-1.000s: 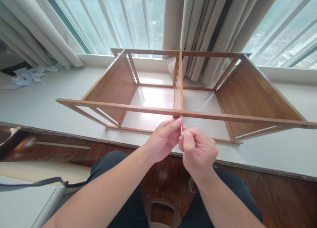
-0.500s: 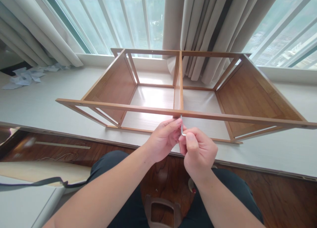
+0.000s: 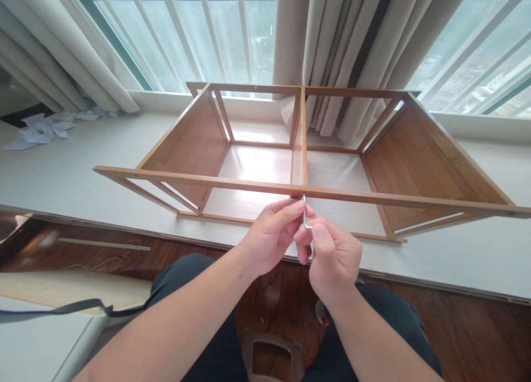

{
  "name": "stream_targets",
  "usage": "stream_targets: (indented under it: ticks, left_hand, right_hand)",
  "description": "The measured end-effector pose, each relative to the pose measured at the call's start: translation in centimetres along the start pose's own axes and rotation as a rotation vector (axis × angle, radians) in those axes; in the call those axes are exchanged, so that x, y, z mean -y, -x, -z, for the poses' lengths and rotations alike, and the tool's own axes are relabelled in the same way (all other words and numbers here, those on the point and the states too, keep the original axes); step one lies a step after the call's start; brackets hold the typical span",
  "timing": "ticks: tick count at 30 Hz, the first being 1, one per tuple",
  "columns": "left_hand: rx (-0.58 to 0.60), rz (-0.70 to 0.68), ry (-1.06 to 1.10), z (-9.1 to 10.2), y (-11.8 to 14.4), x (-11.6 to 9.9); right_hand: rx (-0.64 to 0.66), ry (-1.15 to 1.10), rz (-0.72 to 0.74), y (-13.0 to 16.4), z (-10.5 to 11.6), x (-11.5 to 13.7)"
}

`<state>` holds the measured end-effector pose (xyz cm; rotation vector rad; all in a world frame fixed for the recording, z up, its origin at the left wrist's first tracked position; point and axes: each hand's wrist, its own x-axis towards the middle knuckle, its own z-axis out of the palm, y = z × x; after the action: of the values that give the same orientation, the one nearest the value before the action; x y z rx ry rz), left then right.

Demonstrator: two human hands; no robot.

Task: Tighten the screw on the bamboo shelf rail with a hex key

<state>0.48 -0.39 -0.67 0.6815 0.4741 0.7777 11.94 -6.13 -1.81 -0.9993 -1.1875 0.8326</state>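
A wooden shelf frame (image 3: 232,182) lies on the white ledge, its long front rail facing me and a divider (image 3: 304,139) at its middle. An L-shaped silver hex key (image 3: 306,219) meets the front rail where the divider joins it. My left hand (image 3: 277,230) pinches the long arm of the key close below the rail, thumb and fingers together. My right hand (image 3: 332,252) is closed on the key's short bent end. Whatever screw head the tip touches is hidden.
The white ledge (image 3: 58,177) runs under the frame to the window. Paper scraps (image 3: 41,129) lie at its far left. Curtains (image 3: 332,56) hang behind. Below are the dark wood floor (image 3: 477,338), a stool (image 3: 271,346) between my knees and a black strap (image 3: 83,304) at left.
My right hand has shifted slightly left and its fingers have moved around the short end of the hex key. My left hand and the frame stay nearly where they were.
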Motion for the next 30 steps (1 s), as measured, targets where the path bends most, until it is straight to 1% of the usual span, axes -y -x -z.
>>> stream_targets:
  ticks: [5,9,12,15,24,27,30]
  left_hand:
    - [-0.037,0.008,-0.056,-0.2,0.3,-0.4]
    - [-0.057,0.023,-0.085,-0.3,0.4,-0.6]
    - [-0.079,0.03,-0.092,-0.5,0.4,-0.7]
    - [-0.091,0.027,-0.108,-0.7,0.5,-0.9]
    - [-0.183,-0.011,-0.172,-0.8,0.7,-1.0]
    - [-0.2,-0.036,-0.194,-0.8,0.7,-1.1]
    - [-0.193,-0.051,-0.213,-0.9,0.7,-1.0]
  right_hand:
    - [-0.028,-0.177,-0.059,0.2,-0.5,-0.3]
    - [-0.012,-0.349,-0.165,0.3,-1.1,-0.5]
    - [-0.015,-0.399,-0.22,0.3,-1.4,-0.4]
    - [-0.014,-0.383,-0.212,0.4,-1.4,-0.6]
    - [0.005,-0.217,-0.093,0.6,-1.1,-1.6]
    - [-0.017,-0.159,-0.089,0.6,-1.1,-1.8]
    - [-0.07,-0.119,-0.094,0.6,-1.3,-1.9]
